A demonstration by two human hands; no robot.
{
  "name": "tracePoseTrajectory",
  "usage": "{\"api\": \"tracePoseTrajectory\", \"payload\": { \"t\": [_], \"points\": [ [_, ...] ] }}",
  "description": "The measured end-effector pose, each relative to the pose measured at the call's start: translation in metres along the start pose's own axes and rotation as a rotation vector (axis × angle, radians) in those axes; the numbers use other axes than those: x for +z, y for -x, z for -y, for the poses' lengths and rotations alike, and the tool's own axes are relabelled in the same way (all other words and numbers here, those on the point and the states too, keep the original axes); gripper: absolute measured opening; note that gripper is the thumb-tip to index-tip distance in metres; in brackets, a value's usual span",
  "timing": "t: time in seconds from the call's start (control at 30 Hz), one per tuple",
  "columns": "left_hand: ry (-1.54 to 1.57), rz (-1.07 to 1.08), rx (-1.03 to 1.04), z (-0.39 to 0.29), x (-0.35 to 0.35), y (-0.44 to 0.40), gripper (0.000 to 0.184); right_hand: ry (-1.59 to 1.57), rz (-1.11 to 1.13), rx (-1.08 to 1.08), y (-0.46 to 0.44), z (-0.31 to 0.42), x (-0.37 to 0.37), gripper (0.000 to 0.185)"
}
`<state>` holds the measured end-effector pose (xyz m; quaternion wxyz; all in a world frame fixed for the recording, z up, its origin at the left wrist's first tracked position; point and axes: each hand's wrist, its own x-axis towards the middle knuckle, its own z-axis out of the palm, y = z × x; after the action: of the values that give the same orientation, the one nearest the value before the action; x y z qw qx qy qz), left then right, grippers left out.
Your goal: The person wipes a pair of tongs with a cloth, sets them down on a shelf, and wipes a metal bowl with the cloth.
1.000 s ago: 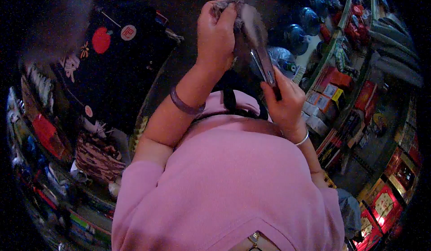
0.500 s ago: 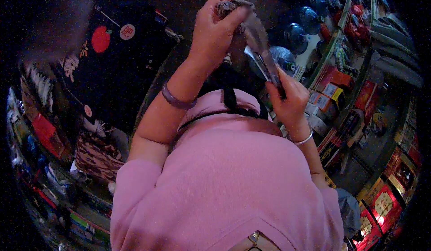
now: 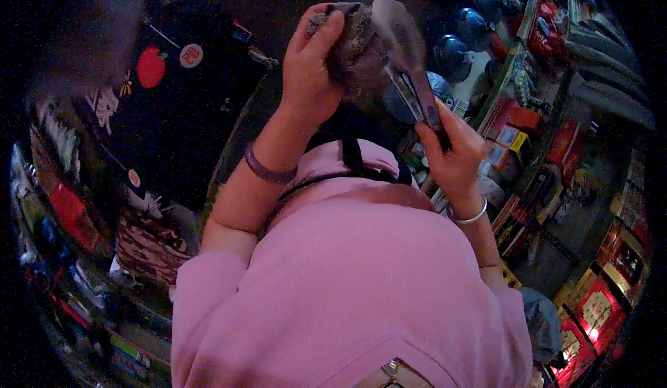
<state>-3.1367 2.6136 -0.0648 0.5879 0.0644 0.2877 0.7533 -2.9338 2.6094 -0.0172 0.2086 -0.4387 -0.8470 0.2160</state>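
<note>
My left hand (image 3: pixel 309 72), raised at the top middle, is closed on a crumpled grey cloth (image 3: pixel 356 37), which bunches out past the thumb and fingertips. Its exact kind is hard to make out in the dim light. My right hand (image 3: pixel 455 148) grips the lower end of a pair of metal tongs (image 3: pixel 408 58). The tongs slant up and to the left, their broad rounded head close beside the cloth. Whether the head touches the cloth I cannot tell. The head is somewhat blurred.
Large blue-tinted water bottles (image 3: pixel 455 54) stand at the upper right. Shelves with small boxes (image 3: pixel 511 138) run down the right side, with red packages (image 3: pixel 594 311) lower down. A dark curtain (image 3: pixel 187 110) with a red apple design hangs at the left, near a patterned bag (image 3: pixel 146 245).
My left hand and the cloth have moved left, off the head of the tongs. The tongs' head now shows uncovered, and my right hand has shifted slightly right.
</note>
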Motion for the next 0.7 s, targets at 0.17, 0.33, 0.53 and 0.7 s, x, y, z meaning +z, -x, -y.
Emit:
{"api": "tracePoseTrajectory", "payload": {
  "t": [0.17,0.33,0.53,0.7],
  "points": [
    [-0.164,0.056,0.053,-0.001,0.003,0.003,0.018,-0.049,0.009,0.002,0.001,0.0,0.001,0.038],
    [-0.38,-0.017,0.176,-0.004,0.016,0.002,0.018,0.048,-0.035,-0.132,0.003,-0.001,0.007,0.037],
    [-0.306,-0.004,0.084,-0.008,0.012,-0.006,0.014,0.097,-0.049,-0.209,0.003,-0.005,0.009,0.037],
    [-0.231,0.015,-0.002,-0.012,0.013,0.0,0.014,0.112,-0.027,-0.2,0.006,-0.006,0.008,0.037]
  ]
}}
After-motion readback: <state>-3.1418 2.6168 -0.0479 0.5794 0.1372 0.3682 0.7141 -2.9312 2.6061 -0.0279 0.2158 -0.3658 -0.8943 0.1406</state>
